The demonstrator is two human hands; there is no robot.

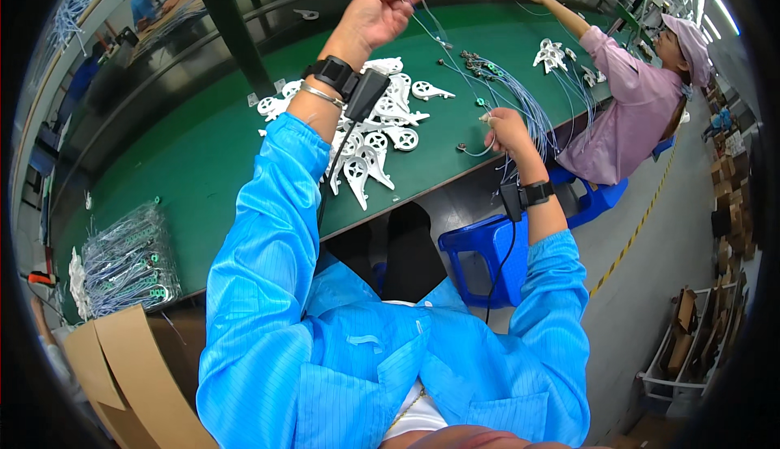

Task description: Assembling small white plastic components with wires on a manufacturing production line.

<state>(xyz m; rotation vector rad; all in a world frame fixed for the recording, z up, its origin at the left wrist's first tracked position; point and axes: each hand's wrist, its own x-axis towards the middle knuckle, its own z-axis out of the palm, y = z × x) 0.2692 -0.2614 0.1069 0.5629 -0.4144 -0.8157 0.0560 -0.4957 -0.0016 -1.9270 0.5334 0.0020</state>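
My left hand [380, 17] is raised over the far side of the green bench, its fingers closed on a thin pale cable [432, 34]. The cable loops past the fingertips and runs down toward a bundle. Lower and to the right, my right hand [509, 132] pinches a thin cable near the bench's front edge; a small dark end piece hangs beside it. Whether both hands hold the same cable, I cannot tell. Between my arms lies a pile of white plastic housings [375, 147] with round spoked openings. The bundle of pale blue cables [528, 108] rests beside my right hand.
A person in pink [621, 83] works at the right with more white parts [551, 55]. Bagged cables [130, 262] lie at the left end of the bench [203, 148], above a cardboard box [134, 376]. A green post [231, 26] rises behind. Blue stools [487, 258] stand below.
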